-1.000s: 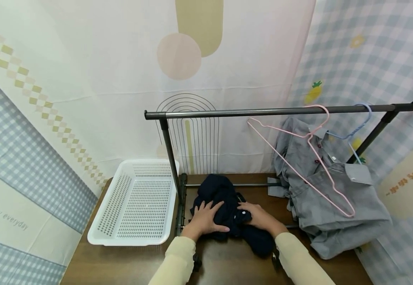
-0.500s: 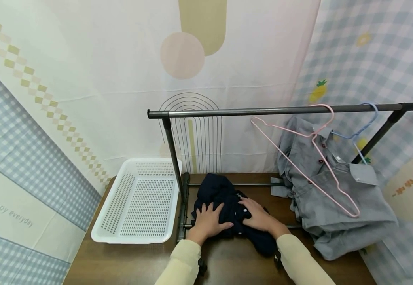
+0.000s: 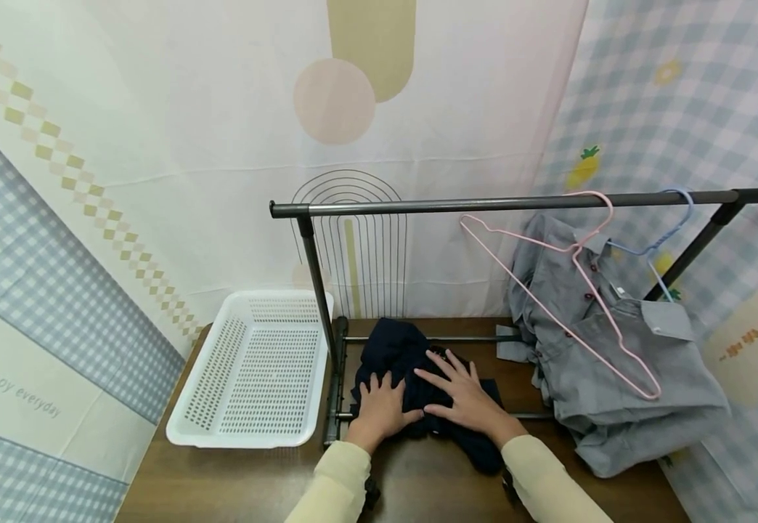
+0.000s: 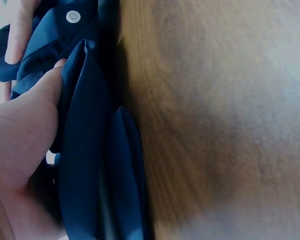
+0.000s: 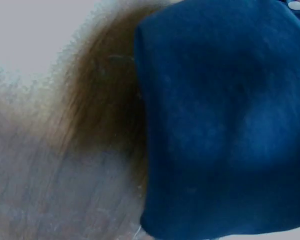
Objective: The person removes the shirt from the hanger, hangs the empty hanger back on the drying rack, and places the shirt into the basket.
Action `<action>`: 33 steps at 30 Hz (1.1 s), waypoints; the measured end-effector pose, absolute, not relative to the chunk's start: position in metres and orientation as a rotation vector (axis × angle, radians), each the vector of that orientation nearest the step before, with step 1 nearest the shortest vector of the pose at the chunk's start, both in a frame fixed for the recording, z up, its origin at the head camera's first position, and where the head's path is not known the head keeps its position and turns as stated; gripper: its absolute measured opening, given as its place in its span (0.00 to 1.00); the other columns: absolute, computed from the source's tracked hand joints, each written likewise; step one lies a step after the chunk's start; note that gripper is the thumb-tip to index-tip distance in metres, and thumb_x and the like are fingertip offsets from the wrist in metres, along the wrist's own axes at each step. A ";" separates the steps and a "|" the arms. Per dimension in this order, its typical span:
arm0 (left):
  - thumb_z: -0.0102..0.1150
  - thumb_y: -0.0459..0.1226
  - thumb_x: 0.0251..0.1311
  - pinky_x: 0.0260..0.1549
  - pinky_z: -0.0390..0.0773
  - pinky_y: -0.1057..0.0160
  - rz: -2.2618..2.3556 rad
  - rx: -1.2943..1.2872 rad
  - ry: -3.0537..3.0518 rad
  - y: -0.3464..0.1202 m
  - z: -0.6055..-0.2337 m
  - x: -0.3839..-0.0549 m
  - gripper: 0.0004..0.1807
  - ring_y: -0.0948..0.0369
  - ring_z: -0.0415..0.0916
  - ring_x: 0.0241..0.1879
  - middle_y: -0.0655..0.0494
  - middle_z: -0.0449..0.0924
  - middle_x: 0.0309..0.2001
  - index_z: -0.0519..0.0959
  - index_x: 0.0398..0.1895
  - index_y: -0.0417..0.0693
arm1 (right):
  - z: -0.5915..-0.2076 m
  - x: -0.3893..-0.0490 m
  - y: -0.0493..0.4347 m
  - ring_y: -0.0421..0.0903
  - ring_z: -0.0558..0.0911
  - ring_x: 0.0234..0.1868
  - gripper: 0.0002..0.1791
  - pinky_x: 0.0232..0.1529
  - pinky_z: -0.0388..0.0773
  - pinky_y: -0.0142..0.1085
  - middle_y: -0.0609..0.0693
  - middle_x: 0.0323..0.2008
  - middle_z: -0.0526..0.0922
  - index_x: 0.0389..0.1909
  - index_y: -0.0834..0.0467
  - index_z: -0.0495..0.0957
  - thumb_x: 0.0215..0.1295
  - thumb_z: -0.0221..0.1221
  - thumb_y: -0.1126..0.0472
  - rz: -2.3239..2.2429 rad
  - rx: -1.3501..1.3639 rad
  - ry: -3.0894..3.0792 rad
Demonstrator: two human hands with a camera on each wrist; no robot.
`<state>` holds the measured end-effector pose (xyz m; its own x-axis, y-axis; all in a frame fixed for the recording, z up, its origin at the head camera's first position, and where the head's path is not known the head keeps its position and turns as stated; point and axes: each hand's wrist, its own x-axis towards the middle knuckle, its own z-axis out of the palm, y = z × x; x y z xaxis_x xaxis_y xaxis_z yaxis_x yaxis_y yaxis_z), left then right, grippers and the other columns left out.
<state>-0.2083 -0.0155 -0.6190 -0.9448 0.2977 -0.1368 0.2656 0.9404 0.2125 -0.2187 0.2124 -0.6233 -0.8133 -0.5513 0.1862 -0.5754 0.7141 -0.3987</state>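
A bunched navy garment with white buttons, which looks like a shirt [image 3: 392, 345], lies between the rack's legs on the brown table. My left hand [image 3: 382, 410] rests on its near left part, fingers spread. On its right part lies my right hand [image 3: 464, 396], also with fingers spread. The two thumbs come close together over the cloth. In the left wrist view, the left thumb [image 4: 47, 90] touches the navy fabric [image 4: 82, 140] below a white button [image 4: 73, 17]. Dark blue cloth [image 5: 215, 110] fills much of the right wrist view, where the right hand is hidden.
Left of the rack stands a white perforated basket [image 3: 183, 434]. The rack's dark bar [image 3: 431, 206] crosses above the hands. A pink hanger [image 3: 542, 314] and a blue hanger [image 3: 666, 236] hang at its right end, by a grey shirt [image 3: 647, 407].
My right hand has lifted its bent fingers off the buttoned part and now lies flatter and spread, shifted slightly left on the navy garment. The left hand has barely moved.
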 end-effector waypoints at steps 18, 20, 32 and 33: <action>0.61 0.71 0.58 0.72 0.54 0.28 0.601 0.935 2.987 -0.038 -0.611 -0.236 0.53 0.32 0.43 0.80 0.41 0.48 0.83 0.58 0.82 0.59 | -0.638 -0.228 0.219 0.71 0.46 0.81 0.41 0.64 0.43 0.85 0.52 0.84 0.48 0.77 0.35 0.65 0.65 0.58 0.27 0.907 0.677 -3.115; 0.61 0.72 0.56 0.73 0.52 0.27 0.589 0.916 2.937 -0.039 -0.615 -0.239 0.58 0.32 0.40 0.81 0.42 0.45 0.83 0.51 0.84 0.60 | -0.640 -0.228 0.218 0.71 0.47 0.81 0.41 0.64 0.43 0.84 0.53 0.84 0.48 0.77 0.35 0.65 0.65 0.58 0.27 0.906 0.668 -3.119; 0.66 0.70 0.54 0.74 0.51 0.30 0.665 0.681 2.732 -0.042 -0.635 -0.248 0.59 0.36 0.43 0.81 0.44 0.43 0.84 0.48 0.85 0.68 | -0.645 -0.227 0.216 0.68 0.51 0.81 0.44 0.69 0.42 0.80 0.56 0.82 0.55 0.76 0.37 0.66 0.61 0.60 0.25 0.895 0.619 -3.150; 0.65 0.70 0.54 0.74 0.51 0.30 0.654 0.681 2.735 -0.041 -0.636 -0.247 0.59 0.37 0.44 0.81 0.44 0.45 0.84 0.48 0.85 0.68 | -0.646 -0.226 0.217 0.68 0.51 0.81 0.44 0.70 0.42 0.80 0.56 0.81 0.56 0.76 0.37 0.66 0.61 0.60 0.25 0.891 0.621 -3.147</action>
